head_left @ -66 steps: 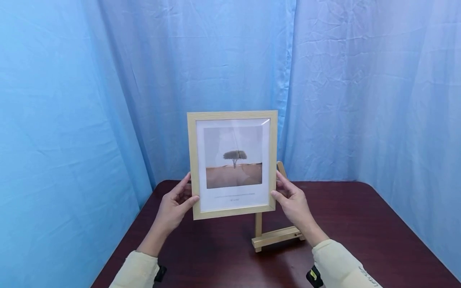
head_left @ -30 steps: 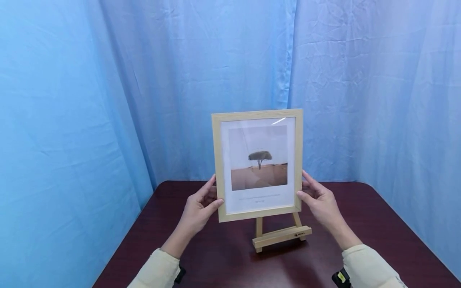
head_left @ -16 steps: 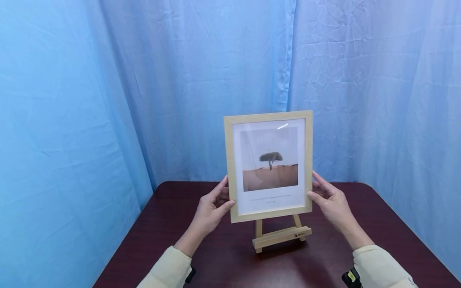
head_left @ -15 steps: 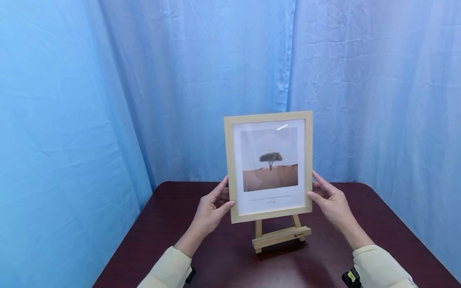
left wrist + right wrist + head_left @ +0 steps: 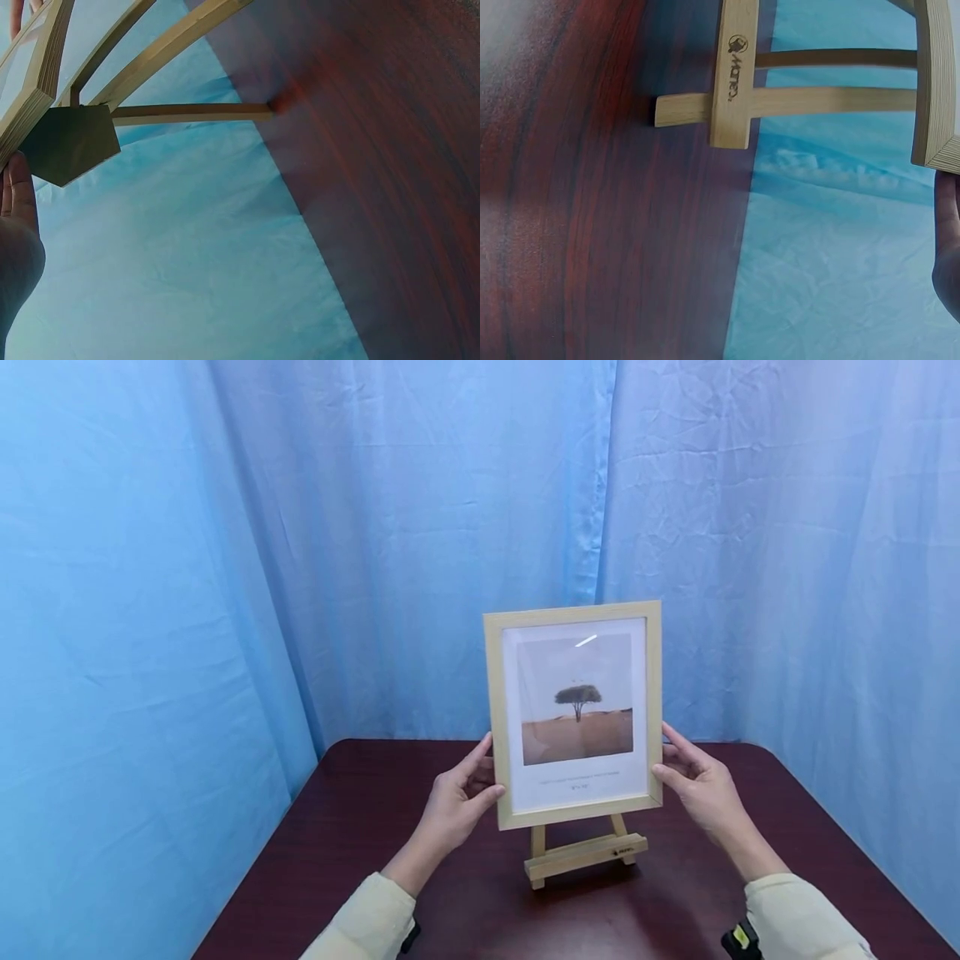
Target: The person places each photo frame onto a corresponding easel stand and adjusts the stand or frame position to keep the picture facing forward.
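Note:
A light wood picture frame [image 5: 577, 727] with a print of a lone tree is held up above the table, slightly tilted. My left hand [image 5: 455, 802] grips its lower left side, thumb on the front and fingers behind. On the opposite side, my right hand [image 5: 701, 789] pinches the lower right edge the same way. Behind and below stands a small wooden easel [image 5: 585, 857], its upper part hidden by the frame. The frame's bottom edge is apart from the easel's ledge [image 5: 735, 82], which bears a printed logo in the right wrist view.
The easel stands on a dark red-brown table [image 5: 405, 893] with rounded far corners. Light blue curtains [image 5: 450, 510] hang behind it and along both sides. In the left wrist view, a dark angular panel [image 5: 71, 142] shows beside the frame; its kind is unclear.
Both hands have carried the picture frame rightward until it is in front of the easel. Over the last half second it has moved a little farther right and down. The easel stays in place.

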`<control>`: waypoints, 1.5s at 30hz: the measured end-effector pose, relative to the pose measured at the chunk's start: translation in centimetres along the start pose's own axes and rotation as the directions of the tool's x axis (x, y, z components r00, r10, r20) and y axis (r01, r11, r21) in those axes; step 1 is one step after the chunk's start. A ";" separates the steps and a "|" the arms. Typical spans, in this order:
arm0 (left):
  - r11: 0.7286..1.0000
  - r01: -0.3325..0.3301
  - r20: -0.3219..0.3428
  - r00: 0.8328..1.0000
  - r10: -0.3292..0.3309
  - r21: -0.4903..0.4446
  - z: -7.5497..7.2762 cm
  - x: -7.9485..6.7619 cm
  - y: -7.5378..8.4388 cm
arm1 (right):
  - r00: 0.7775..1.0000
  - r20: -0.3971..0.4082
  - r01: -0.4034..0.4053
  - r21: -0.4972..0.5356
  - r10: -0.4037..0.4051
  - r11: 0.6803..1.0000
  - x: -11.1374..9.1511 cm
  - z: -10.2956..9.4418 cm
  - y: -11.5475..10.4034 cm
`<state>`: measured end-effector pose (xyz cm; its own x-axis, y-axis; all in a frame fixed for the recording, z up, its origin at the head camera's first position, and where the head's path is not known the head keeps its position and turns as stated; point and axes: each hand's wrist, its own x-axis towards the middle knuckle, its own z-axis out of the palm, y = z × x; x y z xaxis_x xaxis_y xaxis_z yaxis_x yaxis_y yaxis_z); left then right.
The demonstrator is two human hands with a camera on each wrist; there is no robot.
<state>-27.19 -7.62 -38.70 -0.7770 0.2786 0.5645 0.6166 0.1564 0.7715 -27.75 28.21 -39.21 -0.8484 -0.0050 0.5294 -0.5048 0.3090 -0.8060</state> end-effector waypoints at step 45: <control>0.996 0.056 -0.023 0.998 -0.054 0.073 3.1 -2.0 -4.2 | 0.983 0.016 -0.185 -0.009 0.185 0.983 -0.4 0.8 5.7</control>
<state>-27.82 -5.87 -43.99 -0.8119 0.2481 0.5285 0.5801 0.2401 0.7784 -30.40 29.17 -44.22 -0.9294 0.0373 0.3672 -0.3381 0.3131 -0.8875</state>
